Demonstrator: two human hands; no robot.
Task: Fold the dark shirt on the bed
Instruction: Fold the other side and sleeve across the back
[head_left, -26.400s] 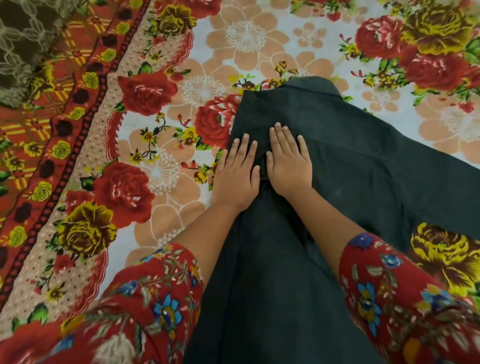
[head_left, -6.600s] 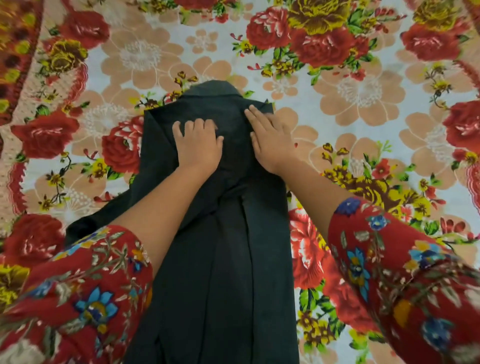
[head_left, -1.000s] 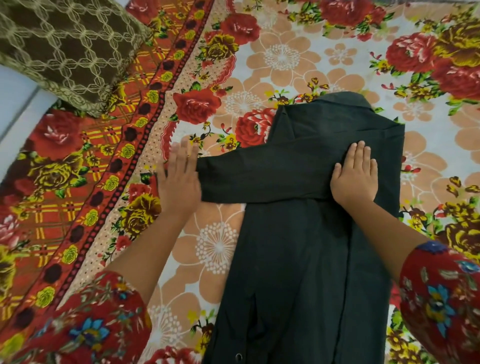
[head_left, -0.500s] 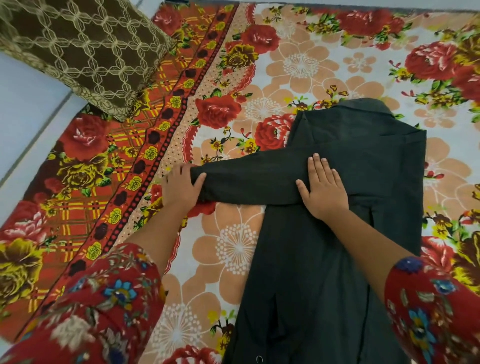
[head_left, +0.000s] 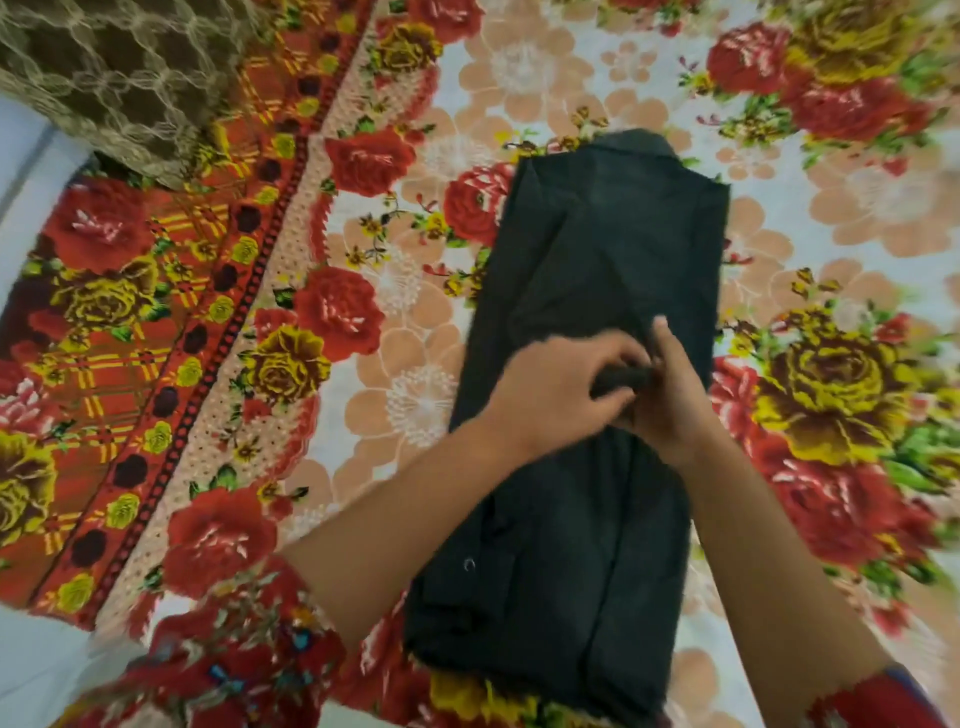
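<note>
The 2 hands meet over the middle of the dark shirt (head_left: 587, 545), both forearms reaching in from the near edge and converging. The left hand (head_left: 556, 389) comes from the left, its fingers curled round a small bunched wad of the shirt's cloth, thumb below and fingers above. The right hand (head_left: 675, 410) sits just beside it and touches the same wad. 1 of its fingers (head_left: 661, 332) points straight away from the person. Motion blur hides the rest, so I cannot tell whether this hand grips the cloth or only presses against it. Red flowered sleeves (head_left: 244, 660) cover the upper arms.

The shirt lies flat on the bed (head_left: 415, 322), on a flowered sheet, folded into 1 long narrow strip. Its collar (head_left: 636, 148) is at the far end, its lower edge nearest the person. Lengthwise creases run down it, and a small pale button (head_left: 469, 564) shows near the left edge. A brown patterned pillow (head_left: 114, 73) lies at the far left, well apart from the shirt.
</note>
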